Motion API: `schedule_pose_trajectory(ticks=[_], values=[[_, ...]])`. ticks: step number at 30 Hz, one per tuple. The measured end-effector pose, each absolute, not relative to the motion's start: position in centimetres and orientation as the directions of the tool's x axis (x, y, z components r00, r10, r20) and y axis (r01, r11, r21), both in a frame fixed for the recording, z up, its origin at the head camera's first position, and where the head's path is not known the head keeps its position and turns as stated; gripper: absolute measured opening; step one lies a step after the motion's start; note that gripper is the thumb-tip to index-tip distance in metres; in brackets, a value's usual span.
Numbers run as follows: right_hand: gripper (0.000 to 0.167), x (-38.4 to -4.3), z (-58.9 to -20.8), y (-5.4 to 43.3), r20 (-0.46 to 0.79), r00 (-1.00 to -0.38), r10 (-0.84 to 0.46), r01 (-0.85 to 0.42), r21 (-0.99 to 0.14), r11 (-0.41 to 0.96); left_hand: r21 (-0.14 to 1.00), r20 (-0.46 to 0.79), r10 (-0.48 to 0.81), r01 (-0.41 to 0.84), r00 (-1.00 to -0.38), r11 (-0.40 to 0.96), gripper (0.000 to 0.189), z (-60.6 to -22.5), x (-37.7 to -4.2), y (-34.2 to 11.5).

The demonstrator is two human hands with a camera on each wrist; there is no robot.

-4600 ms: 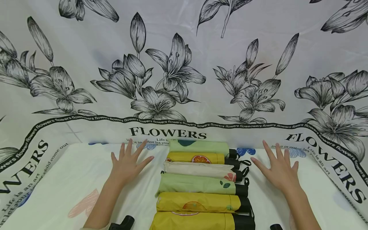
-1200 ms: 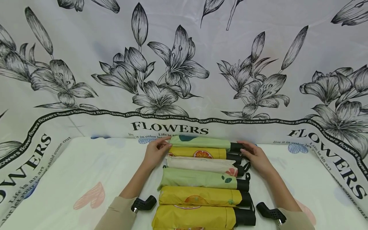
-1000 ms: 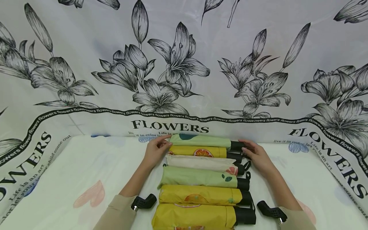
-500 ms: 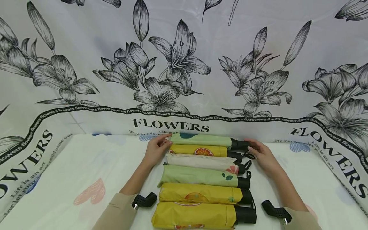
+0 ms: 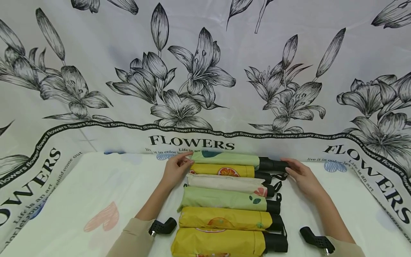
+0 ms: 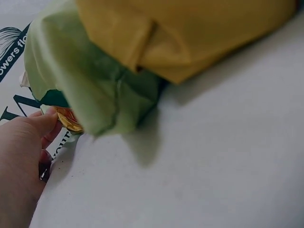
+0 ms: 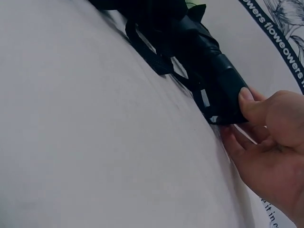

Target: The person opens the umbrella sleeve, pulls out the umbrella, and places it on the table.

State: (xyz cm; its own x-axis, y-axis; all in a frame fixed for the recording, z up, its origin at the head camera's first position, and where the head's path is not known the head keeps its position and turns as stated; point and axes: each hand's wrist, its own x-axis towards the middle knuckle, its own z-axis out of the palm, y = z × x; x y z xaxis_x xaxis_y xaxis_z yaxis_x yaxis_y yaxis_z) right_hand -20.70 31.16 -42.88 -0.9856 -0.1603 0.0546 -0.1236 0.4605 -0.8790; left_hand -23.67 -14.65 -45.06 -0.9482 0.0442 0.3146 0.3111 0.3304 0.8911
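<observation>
Handle [image 5: 274, 165] is pinched by right hand [image 5: 303, 177], far green umbrella [image 5: 231, 159] by left hand [image 5: 174, 172]; pulls are best made straight.

L hand [image 5: 174, 169], prev. spread & clear of far green umbrella [image 5: 231, 159], now pinches its end. R hand [image 5: 303, 176], prev. spread too, now grips black handle [image 5: 274, 165]; vs. 1 sec ago, handle's drawn out longer twd R hand, which sits farther from L hand.
</observation>
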Motion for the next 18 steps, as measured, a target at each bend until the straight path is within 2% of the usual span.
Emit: schedule_pose_trajectory(ticks=[9,18], values=[[0.045,-20.3,-42.5,32.5,0.076,-0.984,-0.164,-0.158,-0.806,0.570,0.891,0.318,0.048,0.316,-0.947,0.325,0.032,-45.2,-23.7,-14.9],[0.045,-20.2,-42.6,33.4,0.076,-0.981,-0.178,-0.163,-0.824,0.543,0.894,0.311,0.047,0.309,-0.949,0.324,0.033,-44.7,-23.4,-14.6]])
